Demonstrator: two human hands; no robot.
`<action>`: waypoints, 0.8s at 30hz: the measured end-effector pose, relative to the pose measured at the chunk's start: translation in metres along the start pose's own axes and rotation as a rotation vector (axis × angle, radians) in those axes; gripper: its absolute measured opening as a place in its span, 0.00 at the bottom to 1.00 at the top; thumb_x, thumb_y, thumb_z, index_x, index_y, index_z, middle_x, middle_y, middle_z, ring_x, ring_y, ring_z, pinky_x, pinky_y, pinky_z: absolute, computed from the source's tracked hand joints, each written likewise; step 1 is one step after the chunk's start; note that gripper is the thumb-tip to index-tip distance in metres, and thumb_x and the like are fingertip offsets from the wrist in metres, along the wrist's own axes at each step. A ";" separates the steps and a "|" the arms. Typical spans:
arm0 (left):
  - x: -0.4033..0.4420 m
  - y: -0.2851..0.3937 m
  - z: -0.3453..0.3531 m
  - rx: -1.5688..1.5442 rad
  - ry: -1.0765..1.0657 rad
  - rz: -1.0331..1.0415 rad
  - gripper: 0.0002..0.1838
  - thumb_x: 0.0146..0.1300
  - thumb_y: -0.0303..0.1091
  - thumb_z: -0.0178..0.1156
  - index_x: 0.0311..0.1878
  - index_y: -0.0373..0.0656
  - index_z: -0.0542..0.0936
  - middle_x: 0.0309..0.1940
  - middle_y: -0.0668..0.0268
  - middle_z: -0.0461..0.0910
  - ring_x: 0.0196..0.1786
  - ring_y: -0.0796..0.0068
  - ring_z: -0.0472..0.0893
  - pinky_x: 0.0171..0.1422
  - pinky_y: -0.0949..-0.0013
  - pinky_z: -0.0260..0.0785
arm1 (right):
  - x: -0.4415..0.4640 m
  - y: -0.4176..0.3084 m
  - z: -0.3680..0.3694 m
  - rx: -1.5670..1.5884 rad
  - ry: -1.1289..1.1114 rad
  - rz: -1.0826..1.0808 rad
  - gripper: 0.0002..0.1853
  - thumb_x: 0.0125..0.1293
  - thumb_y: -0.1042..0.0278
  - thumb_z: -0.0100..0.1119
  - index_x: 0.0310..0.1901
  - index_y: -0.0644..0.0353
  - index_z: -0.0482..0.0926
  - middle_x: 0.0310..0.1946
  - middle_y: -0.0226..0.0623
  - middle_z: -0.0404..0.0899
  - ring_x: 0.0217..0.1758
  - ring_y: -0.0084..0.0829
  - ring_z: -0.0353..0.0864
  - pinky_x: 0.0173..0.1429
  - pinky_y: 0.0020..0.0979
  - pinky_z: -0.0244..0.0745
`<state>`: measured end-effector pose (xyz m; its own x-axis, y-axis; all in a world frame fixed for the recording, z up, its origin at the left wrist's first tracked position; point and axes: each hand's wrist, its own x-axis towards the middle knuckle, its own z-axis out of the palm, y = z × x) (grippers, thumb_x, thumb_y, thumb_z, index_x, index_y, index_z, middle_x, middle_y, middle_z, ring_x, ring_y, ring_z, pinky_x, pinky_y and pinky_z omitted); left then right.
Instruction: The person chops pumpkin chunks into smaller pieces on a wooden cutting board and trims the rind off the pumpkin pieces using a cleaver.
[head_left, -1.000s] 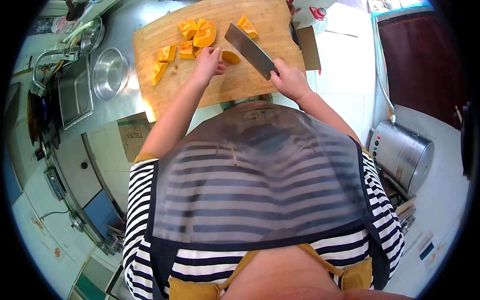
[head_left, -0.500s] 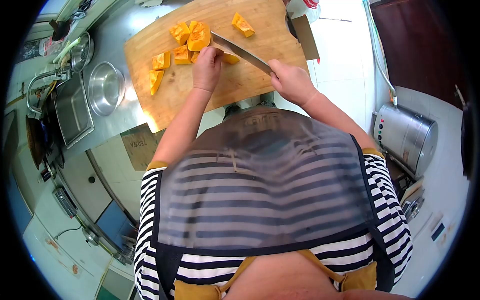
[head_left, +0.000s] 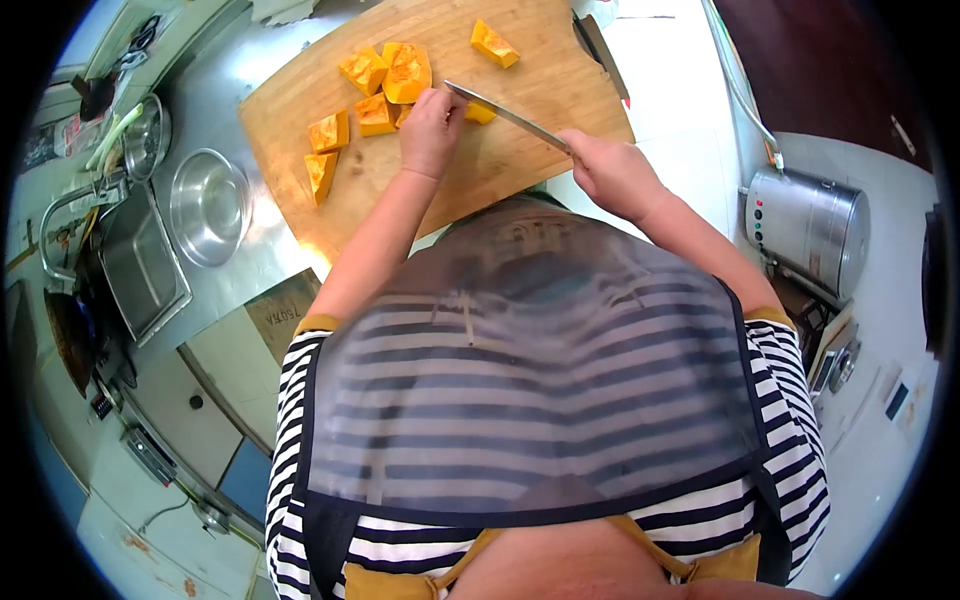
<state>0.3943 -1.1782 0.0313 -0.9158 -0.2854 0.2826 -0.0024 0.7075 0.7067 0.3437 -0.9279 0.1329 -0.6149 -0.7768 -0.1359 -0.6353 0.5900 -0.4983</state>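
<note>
Pumpkin pieces (head_left: 407,73) are spread on a wooden board (head_left: 370,185), with a knife (head_left: 505,118) held over it.
The knife is gripped at its handle by the right hand (head_left: 615,175), closed around it; the blade is slanted across the board towards the left hand, perhaps so that its edge can be steered from well clear of the tip. The left hand (head_left: 430,135) is curled low beside the blade tip, near a piece (head_left: 481,113) partly hidden by the blade; whether anything is pinched there cannot be told. Most pieces are grouped beyond and left of that hand, by which working room is seemingly left at the right. A metal bowl (head_left: 208,208) is set beside the board on the steel desk (head_left: 210,110).
</note>
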 end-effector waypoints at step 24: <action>-0.011 -0.002 0.000 0.001 -0.003 -0.088 0.09 0.48 0.19 0.62 0.35 0.41 0.79 0.34 0.58 0.78 0.36 0.57 0.80 0.39 0.63 0.72 | 0.045 -0.005 0.002 -0.087 -0.272 -0.014 0.19 0.53 0.77 0.53 0.48 0.60 0.66 0.29 0.45 0.75 0.26 0.46 0.79 0.27 0.41 0.75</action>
<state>0.4038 -1.1765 0.0267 -0.9133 -0.3446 0.2172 -0.0836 0.6805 0.7280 0.3205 -0.9664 0.1279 -0.4656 -0.8085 -0.3598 -0.6879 0.5865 -0.4277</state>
